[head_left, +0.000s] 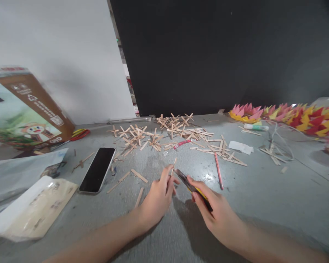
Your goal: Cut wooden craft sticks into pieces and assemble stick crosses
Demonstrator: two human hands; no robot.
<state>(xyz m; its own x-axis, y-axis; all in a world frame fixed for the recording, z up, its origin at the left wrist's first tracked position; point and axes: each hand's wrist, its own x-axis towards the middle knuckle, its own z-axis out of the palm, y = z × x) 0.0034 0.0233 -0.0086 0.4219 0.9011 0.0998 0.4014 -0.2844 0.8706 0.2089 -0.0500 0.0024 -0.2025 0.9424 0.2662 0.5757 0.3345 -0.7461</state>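
Two bare hands are working over a scuffed grey tabletop point(252, 193) in the lower centre of the frame, and I am watching them remotely through the head camera. The left hand point(159, 193) is pinching a narrow, flat, pale wooden stick point(175, 162) between its fingers, and that stick is pointing upward just right of the frame's centre. The right hand point(216, 213) is gripping a black-and-yellow utility knife point(194, 188), fingers wrapping its handle, and the knife's tip is sitting right by the stick; I am not managing to tell whether they are touching. Beyond the hands, across the middle of the frame, a loose heap of crossed pale wooden sticks point(137, 136) is lying on the tabletop. Right of the knife, a slim pink patterned pencil point(218, 171) is resting near a crumpled white paper scrap point(240, 147). Left of the left hand, a black-screened smartphone with a silver edge point(98, 170) is lying flat. At the far left, a brown printed cardboard box point(48, 104) is standing, while pointed pink, red and yellow paper pieces point(309, 118) are lining the right edge.
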